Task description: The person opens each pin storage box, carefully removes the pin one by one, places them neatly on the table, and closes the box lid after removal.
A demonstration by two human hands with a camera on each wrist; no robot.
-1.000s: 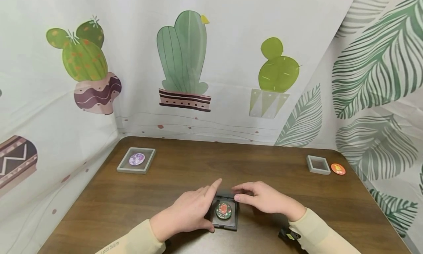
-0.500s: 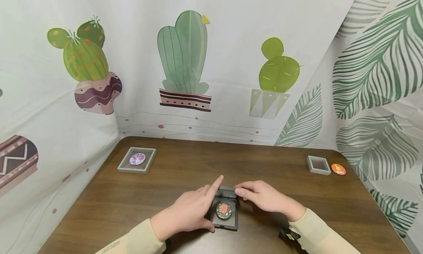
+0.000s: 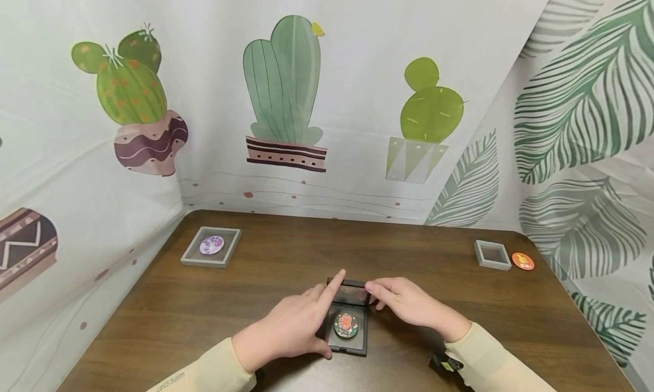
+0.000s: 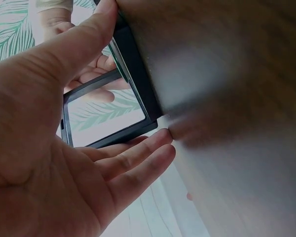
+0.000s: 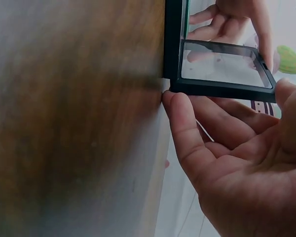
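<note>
A black square display case [image 3: 351, 352] with clear windows lies opened on the table in front of me. In its base sits a round badge [image 3: 346, 325], dark green with a red figure. The case's lid [image 3: 353, 294] stands raised at the far side; its framed window shows in the left wrist view. My left hand [image 3: 291, 324] holds the case's left side, thumb at the near corner and fingers toward the hinge. With my right hand [image 3: 411, 304] I grip the lid's right side, thumb on its outer edge [image 5: 274, 94] and fingers behind it.
A grey frame [image 3: 186, 262] with a purple-and-white round badge [image 3: 212, 245] lies at the back left of the brown table [image 3: 306, 244]. At the back right, a smaller grey frame [image 3: 493, 265] lies beside an orange badge [image 3: 523, 261]. A cactus-printed cloth [image 3: 357, 97] hangs behind.
The lid has swung up and back from the base, with my right hand now gripping its side. My left hand and the badge in the base have stayed in place.
</note>
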